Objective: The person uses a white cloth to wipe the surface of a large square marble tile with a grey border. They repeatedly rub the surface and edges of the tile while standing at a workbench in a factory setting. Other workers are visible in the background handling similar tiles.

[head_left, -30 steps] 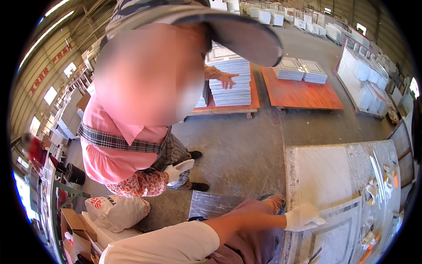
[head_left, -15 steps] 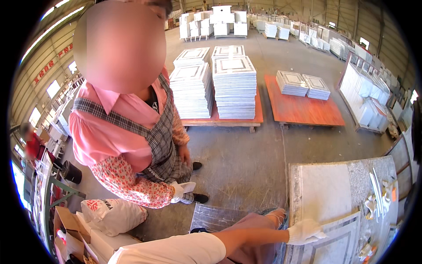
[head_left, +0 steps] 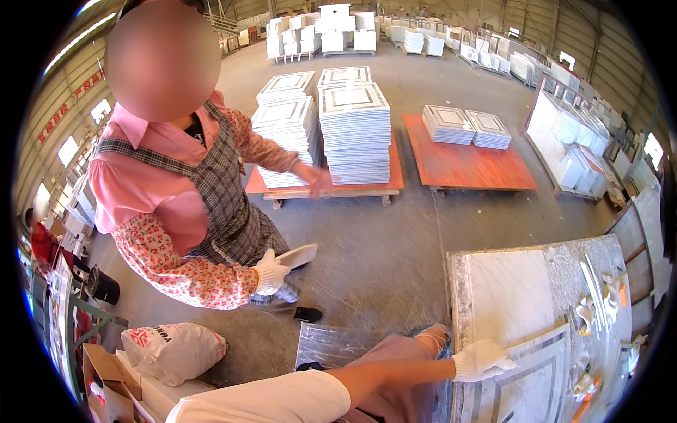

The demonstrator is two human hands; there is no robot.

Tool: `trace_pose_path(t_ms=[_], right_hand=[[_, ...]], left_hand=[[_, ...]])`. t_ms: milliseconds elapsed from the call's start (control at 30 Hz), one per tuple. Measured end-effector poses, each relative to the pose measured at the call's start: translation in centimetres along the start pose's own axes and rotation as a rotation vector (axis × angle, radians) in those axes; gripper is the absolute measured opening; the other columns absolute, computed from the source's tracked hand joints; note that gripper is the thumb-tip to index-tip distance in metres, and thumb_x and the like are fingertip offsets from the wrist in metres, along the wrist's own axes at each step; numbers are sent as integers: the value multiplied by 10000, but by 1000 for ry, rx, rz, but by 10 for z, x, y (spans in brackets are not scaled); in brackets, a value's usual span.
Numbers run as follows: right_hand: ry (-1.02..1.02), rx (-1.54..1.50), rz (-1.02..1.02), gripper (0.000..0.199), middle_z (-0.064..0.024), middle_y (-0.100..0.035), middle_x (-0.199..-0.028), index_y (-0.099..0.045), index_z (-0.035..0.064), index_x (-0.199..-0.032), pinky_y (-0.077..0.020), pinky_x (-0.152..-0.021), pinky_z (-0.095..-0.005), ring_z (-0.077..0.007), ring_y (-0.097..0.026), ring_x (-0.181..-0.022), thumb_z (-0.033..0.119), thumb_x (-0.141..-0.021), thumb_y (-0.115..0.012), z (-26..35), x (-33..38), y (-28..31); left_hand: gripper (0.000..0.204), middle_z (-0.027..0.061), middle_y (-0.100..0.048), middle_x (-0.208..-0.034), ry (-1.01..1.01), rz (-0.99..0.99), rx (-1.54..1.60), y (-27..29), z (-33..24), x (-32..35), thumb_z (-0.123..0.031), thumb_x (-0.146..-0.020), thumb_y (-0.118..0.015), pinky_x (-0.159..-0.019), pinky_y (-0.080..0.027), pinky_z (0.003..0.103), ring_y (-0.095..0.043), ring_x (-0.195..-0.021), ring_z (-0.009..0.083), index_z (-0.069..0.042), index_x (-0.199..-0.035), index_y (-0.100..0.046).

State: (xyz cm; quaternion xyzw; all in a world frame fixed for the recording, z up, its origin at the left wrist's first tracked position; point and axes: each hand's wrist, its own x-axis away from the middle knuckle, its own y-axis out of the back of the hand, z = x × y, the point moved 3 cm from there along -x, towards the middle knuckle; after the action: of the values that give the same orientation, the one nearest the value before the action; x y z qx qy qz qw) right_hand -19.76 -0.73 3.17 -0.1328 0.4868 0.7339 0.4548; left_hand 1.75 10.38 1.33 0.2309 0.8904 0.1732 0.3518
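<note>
While your gloved left hand (head_left: 482, 358) rested flat with fingers loose on the marble slab (head_left: 509, 302), its grip held nothing; the bench (head_left: 564, 268) carried both.

Lower left on the floor: a plump white sack (head_left: 173, 350) with red print, lying on its side and leaning against an open brown cardboard box (head_left: 106, 381) whose flaps stand up at the bottom edge. High on the left wall, near the bright windows: a row of red signs (head_left: 70, 99) on the pale cladding, too small and bent by the lens to make out further. No screens anywhere in view; no labels discernible on the stacked slabs or on the workbench at the right.
</note>
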Motion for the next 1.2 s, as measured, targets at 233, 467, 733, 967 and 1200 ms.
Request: trace_pose_path(t_ms=[233,467,733,967,1200], right_hand=[[-47,53,18,428,-238,-659,-1277,-592,-40,-1346,-516,-994,-446,-387,-647,-1155,263,-1045,-564,-5,3,-1],[-46,82,23,409,-239,-661,-1271,-592,-41,-1345,-519,-993,-442,-389,-649,-1152,239,-1049,-551,4,0,2],[34,90,34,397,-251,-667,-1251,-591,-62,-1333,-530,-977,-437,-395,-658,-1131,220,-1062,-522,9,0,-4],[31,89,16,385,-237,-678,-1241,-609,-52,-1319,-543,-949,-427,-378,-669,-1121,223,-1061,-529,1,4,-5],[158,346,-66,327,-168,-735,-1134,-690,29,-1248,-599,-764,-422,-349,-730,-937,248,-1048,-553,13,-1,-3]], left_hand=[[202,116,-603,-849,-57,-50,-27,-1,-1,0,-247,-887,-695,-713,-470,455,-597,-792,350,-94,-960,-586],[214,111,-584,-826,-105,-119,-50,1,-1,2,-258,-894,-688,-695,-458,448,-582,-764,343,-93,-943,-562],[223,101,-563,-821,-100,-147,-119,-7,8,6,-285,-903,-661,-706,-452,433,-570,-775,329,-96,-904,-544],[230,96,-569,-817,-85,-132,-98,-2,7,5,-291,-885,-671,-709,-457,434,-575,-773,327,-96,-865,-552],[231,98,-599,-794,-9,-9,-76,5,2,0,-307,-892,-670,-712,-465,432,-592,-757,329,-98,-842,-584]])
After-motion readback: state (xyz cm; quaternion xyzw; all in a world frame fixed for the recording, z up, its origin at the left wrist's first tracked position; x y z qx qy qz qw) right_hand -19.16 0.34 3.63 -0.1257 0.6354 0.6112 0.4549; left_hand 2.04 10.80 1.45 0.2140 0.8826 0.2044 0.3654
